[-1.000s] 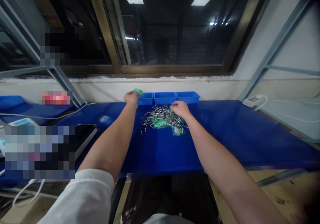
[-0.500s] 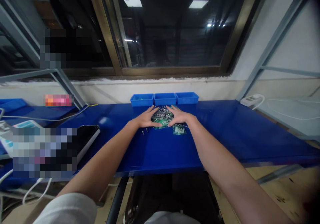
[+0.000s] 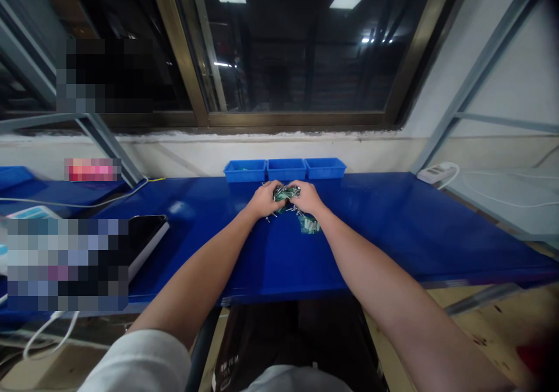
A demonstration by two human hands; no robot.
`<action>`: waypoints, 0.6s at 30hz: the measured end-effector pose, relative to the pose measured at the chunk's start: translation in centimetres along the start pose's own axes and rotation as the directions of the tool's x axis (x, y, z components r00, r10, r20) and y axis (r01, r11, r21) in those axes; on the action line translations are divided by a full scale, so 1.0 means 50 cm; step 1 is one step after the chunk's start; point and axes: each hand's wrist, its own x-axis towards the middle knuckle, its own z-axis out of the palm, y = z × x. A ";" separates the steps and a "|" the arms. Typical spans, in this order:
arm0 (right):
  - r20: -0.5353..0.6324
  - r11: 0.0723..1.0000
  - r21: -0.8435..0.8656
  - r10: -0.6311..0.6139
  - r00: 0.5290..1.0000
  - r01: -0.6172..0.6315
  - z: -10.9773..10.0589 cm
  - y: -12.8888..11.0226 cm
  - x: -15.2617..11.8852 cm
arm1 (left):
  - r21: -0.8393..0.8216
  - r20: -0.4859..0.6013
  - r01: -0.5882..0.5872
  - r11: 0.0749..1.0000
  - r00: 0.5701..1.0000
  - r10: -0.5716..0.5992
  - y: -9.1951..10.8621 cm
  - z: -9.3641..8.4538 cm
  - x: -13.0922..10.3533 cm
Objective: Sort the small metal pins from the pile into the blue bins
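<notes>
At the middle of the blue table, my left hand [image 3: 263, 200] curls its fingers round the left side of a heap of small metal screws [image 3: 285, 193]. My right hand [image 3: 307, 196] closes in from the other side, so the heap is squeezed between both hands. Bits of green show among the screws, and the fingers hide part of the heap. A green see-through packet [image 3: 310, 224] with white pieces in it lies just below my right hand. A few loose screws stick out near my left fingertips.
Three blue bins [image 3: 286, 168] stand in a row against the wall behind the heap. On the left lies a dark-topped tray-like object [image 3: 151, 235], partly blurred out. A white power strip [image 3: 437, 172] sits at the right back corner of the blue table [image 3: 393, 223].
My hands have drawn together and their spread fingers have curled in. The screws between them are pushed into a tighter heap. The view has shifted slightly.
</notes>
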 end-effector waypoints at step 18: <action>-0.104 0.885 0.457 0.153 0.983 -0.090 -0.003 0.006 0.005 | 0.024 0.065 -0.082 0.996 0.995 0.080 0.020 -0.025 -0.008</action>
